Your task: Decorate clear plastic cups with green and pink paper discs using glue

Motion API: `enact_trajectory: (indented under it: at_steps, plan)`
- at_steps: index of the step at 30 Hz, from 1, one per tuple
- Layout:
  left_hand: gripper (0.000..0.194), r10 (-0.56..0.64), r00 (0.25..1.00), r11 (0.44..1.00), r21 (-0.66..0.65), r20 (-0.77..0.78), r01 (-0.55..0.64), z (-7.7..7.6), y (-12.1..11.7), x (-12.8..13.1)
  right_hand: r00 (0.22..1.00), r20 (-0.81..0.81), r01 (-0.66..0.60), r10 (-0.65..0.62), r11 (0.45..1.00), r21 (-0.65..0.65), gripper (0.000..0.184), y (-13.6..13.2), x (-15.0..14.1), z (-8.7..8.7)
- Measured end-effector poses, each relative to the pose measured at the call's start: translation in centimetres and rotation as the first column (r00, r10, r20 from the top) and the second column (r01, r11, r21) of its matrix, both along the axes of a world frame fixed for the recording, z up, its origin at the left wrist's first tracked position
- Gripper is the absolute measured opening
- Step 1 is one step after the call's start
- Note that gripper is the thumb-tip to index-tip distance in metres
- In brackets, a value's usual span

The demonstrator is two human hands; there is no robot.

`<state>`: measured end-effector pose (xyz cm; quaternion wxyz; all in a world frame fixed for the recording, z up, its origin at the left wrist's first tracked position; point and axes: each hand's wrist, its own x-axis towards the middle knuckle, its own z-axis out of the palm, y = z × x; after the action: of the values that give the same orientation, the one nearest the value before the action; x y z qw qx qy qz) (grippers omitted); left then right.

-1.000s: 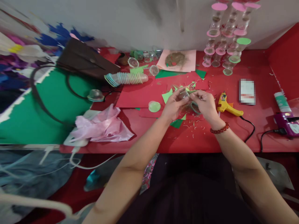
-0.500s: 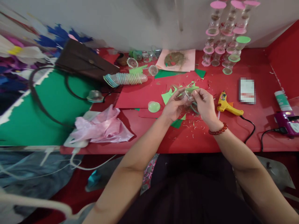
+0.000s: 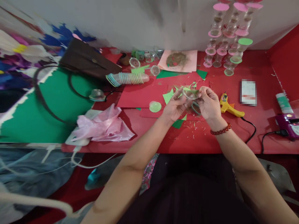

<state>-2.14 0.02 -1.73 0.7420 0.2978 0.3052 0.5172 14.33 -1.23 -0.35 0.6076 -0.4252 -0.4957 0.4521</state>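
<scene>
My left hand [image 3: 174, 105] is closed around one side of a clear plastic dome lid [image 3: 189, 94] with a strip of green paper along its rim. At the other side of the lid, my right hand [image 3: 208, 102] pinches the edge between thumb and fingers. Just below the lid, a grey-green loop like a scissors handle [image 3: 195, 108] lies on the table, partly hidden by my right hand. Scraps of light green paper [image 3: 168, 96] lie beyond my left hand. Two overlapping light green discs [image 3: 155, 106] rest to its left.
A yellow glue gun [image 3: 230, 107] lies to the right. Towers of hourglass-shaped clear cups [image 3: 218, 34] stand at the back right. A nested stack of dome lids [image 3: 128, 78], a brown bag [image 3: 87, 59] and a pink cloth [image 3: 102, 126] are to the left. Pink paper [image 3: 191, 60] bears sand.
My right hand has shifted a little right and turned outward. The lid in my hands has tilted, and the green paper at its rim now shows as a thinner strip.
</scene>
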Motion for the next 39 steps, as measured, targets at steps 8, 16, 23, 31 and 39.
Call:
enact_trajectory:
  at_steps: [8,16,23,31,39]
  plan:
    - [0.044,0.078,0.996,0.997,0.010,0.038,-0.078,0.7,0.7,-1.2,0.998,0.043,0.050,-0.048,0.998,-0.042,0.036,1.0,1.8,0.0]
    - [0.009,0.104,0.994,0.994,-0.019,0.026,-0.104,1.2,0.9,-1.0,0.853,0.521,0.008,-0.018,1.000,0.022,0.023,-0.7,0.4,1.0]
    - [0.009,0.129,0.991,0.991,-0.047,0.017,-0.128,0.9,1.3,-1.0,0.751,0.654,0.029,-0.091,0.994,0.106,0.024,-0.7,0.1,1.0]
    - [0.008,0.073,0.997,0.997,-0.012,-0.012,-0.073,0.8,0.8,-0.6,0.756,0.596,0.167,-0.269,0.961,0.221,0.008,-1.5,-0.4,1.8]
    - [0.020,0.009,0.999,0.999,0.052,-0.033,-0.008,1.2,0.0,-0.4,0.719,0.638,0.049,-0.274,0.936,0.347,0.020,-2.3,-0.7,2.3]
